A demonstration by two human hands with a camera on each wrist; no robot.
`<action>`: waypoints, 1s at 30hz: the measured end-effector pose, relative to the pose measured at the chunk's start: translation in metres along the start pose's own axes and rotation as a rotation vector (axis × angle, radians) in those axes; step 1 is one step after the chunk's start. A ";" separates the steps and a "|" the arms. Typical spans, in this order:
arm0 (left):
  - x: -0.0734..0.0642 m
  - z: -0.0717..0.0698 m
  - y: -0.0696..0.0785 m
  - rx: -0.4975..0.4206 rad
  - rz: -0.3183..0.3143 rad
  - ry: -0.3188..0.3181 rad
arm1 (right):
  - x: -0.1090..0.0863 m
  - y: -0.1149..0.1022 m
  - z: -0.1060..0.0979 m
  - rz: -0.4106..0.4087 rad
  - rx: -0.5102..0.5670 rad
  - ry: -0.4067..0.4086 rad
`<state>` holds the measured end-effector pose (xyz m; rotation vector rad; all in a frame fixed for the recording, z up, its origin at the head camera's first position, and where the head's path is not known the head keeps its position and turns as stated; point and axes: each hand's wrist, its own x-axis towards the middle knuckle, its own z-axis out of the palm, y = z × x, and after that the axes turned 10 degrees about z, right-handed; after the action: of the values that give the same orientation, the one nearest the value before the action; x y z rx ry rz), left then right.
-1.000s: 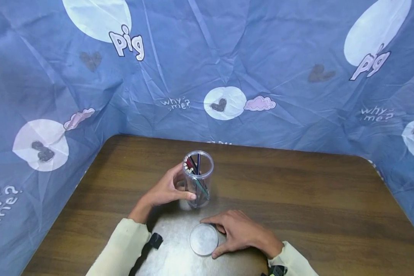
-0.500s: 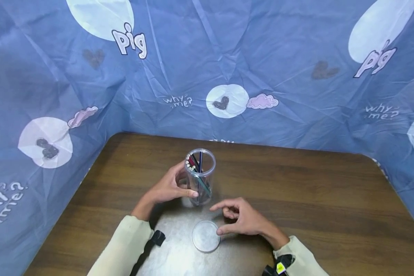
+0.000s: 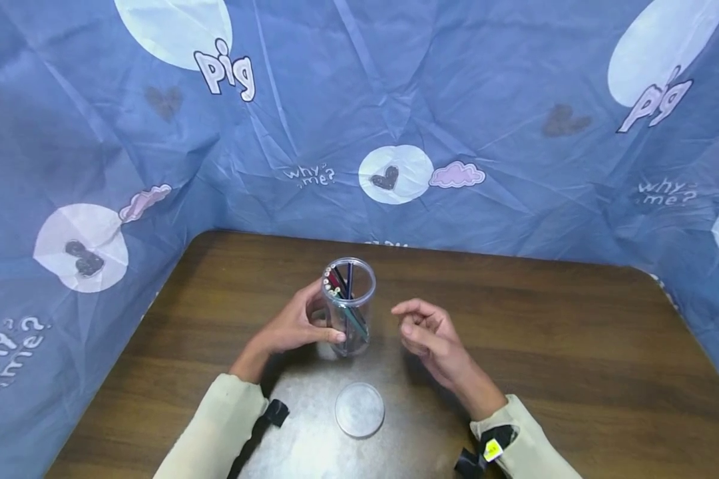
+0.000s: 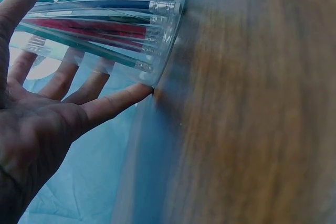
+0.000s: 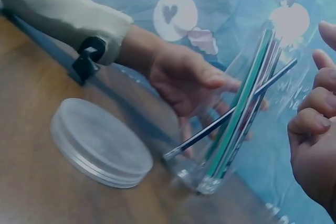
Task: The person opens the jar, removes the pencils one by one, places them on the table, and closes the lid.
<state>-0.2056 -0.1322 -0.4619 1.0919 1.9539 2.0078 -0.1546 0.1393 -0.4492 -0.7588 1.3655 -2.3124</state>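
Note:
A clear plastic jar stands upright and uncovered on the table, with several pencils leaning inside, green, blue and red among them. My left hand holds the jar from its left side, thumb across the front and fingers behind. In the left wrist view the pencils' metal-banded ends lie against the jar's base. On the table in front of the jar lies a round, translucent lid. My right hand hovers right of the jar, apart from it, fingers loosely bent and holding nothing.
The brown wooden table stretches to both sides. A blue printed cloth hangs behind it and along the sides. Black straps are around both wrists.
My right hand has let go of the lid and moved up and away, to the right of the jar. The lid stays on the table, and my left hand keeps holding the jar.

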 end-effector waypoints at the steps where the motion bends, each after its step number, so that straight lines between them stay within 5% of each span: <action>1: 0.000 0.000 0.000 -0.003 0.002 0.000 | 0.002 -0.003 0.001 -0.004 -0.005 0.016; 6: 0.001 0.000 -0.001 0.003 0.007 -0.004 | 0.009 -0.013 0.005 -0.019 -0.067 0.079; 19: 0.000 0.002 -0.001 -0.024 -0.009 0.006 | 0.031 -0.025 0.010 -0.060 -0.085 0.084; 30: -0.001 0.001 -0.002 -0.048 -0.022 0.019 | 0.054 -0.053 0.025 0.130 -0.304 0.238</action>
<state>-0.2049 -0.1314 -0.4639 1.0406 1.9070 2.0502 -0.1843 0.1176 -0.3787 -0.4691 1.8432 -2.1743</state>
